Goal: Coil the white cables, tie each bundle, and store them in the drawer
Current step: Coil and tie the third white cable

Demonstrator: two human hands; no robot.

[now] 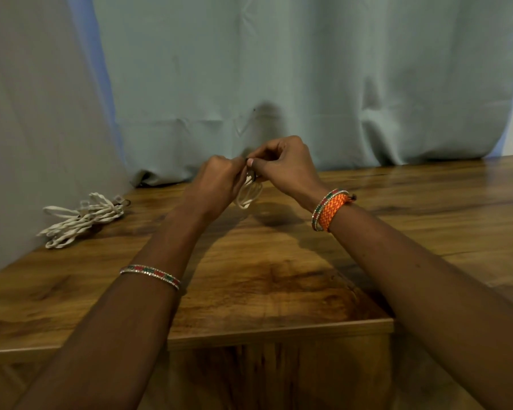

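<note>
A small coil of white cable [251,195] hangs between both hands above the wooden table [279,276]. My left hand [216,180] grips the top of the coil with curled fingers. My right hand [282,164] pinches a small dark tie at the coil's top, thumb against fingertips. The upper part of the coil is hidden by my fingers. A second white cable bundle [83,217] lies on the table at the far left, next to the wall.
A grey-green curtain [279,84] hangs behind the table's far edge. A pale wall [27,128] bounds the left side. The table's front edge [279,331] runs below my forearms, with a wooden front panel [279,377] beneath it.
</note>
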